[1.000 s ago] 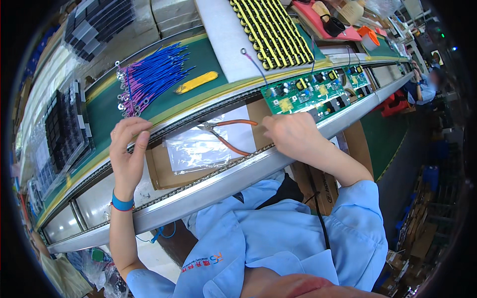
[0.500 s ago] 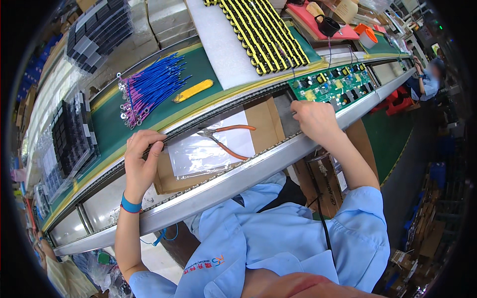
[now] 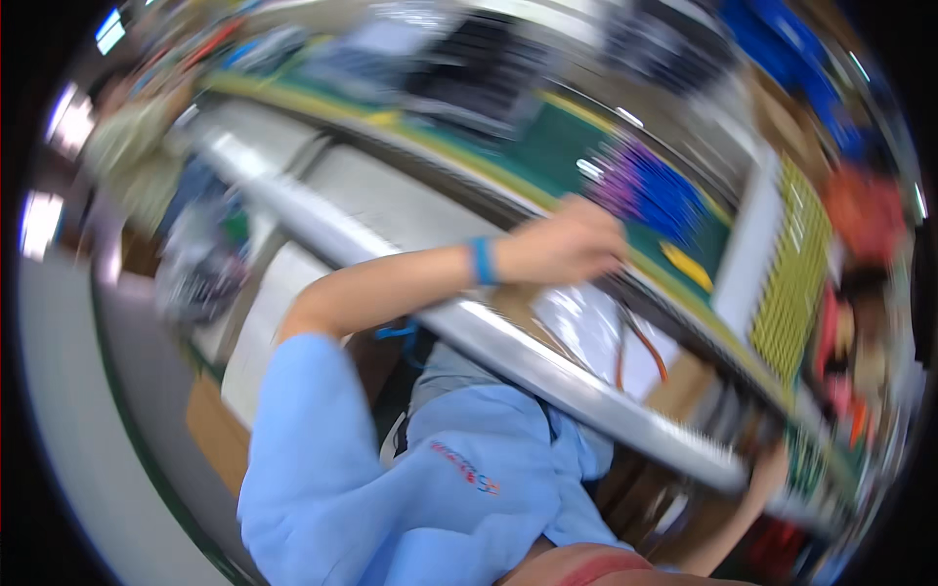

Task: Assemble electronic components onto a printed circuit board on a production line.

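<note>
The whole view is smeared by motion. My left hand (image 3: 569, 242), with a blue band at its wrist, hangs over the conveyor's chain rail beside a bundle of blue wires (image 3: 672, 200) with purple ends. Its fingers look curled but are too blurred to read. On the far right, my right hand (image 3: 770, 464) is by the front rail, close to a green circuit board (image 3: 807, 457); its fingers cannot be made out. Between the hands, orange-handled cutters (image 3: 645, 344) lie on a clear plastic bag (image 3: 578, 317) in a cardboard box.
A yellow utility knife (image 3: 687, 266) lies beside the wires. Black trays (image 3: 479, 73) stand on the green belt. A white slab (image 3: 747, 239) bears rows of yellow-and-black parts (image 3: 796, 273). The silver front rail (image 3: 572, 376) runs before me. A person (image 3: 137, 161) is at the far left.
My view has swung left, so the bench has shifted right and tilted, and another person has come more into sight. My left hand has lifted off the rail edge; my right hand remains near the board.
</note>
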Motion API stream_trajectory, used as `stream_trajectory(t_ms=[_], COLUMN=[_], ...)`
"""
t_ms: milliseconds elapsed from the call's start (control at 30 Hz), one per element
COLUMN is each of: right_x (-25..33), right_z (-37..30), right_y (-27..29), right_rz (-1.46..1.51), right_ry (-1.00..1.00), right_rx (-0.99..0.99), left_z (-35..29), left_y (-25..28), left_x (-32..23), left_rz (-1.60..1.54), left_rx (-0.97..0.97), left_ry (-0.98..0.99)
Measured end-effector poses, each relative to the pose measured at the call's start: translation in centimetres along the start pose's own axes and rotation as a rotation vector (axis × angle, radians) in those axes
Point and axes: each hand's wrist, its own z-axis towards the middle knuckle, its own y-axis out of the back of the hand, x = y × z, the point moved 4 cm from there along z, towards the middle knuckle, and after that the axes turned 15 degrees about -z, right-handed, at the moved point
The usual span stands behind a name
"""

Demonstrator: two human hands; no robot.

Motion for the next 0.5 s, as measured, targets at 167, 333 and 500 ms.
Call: stream_trajectory(t_ms=[167,333,500], right_x=[-4.8,-10.3,-7.5], right_z=[2.3,5.1,4.6], right_y=[-2.4,-8.9,-4.5], right_rz=[-0.040,0.275,0.002], right_ry=[-0.007,0.142,-0.226], right_rx=[-0.169,-0.716,-0.337], left_z=[-4.1,-13.7,-29.9], left_y=[3.6,7.1,2.0], left_x=[-6.1,-10.5,-13.9], left_rz=[0.148,0.084,0.082], left_rx=[-0.166,-0.075,0.223], left_ry=[-0.080,0.314,1.089])
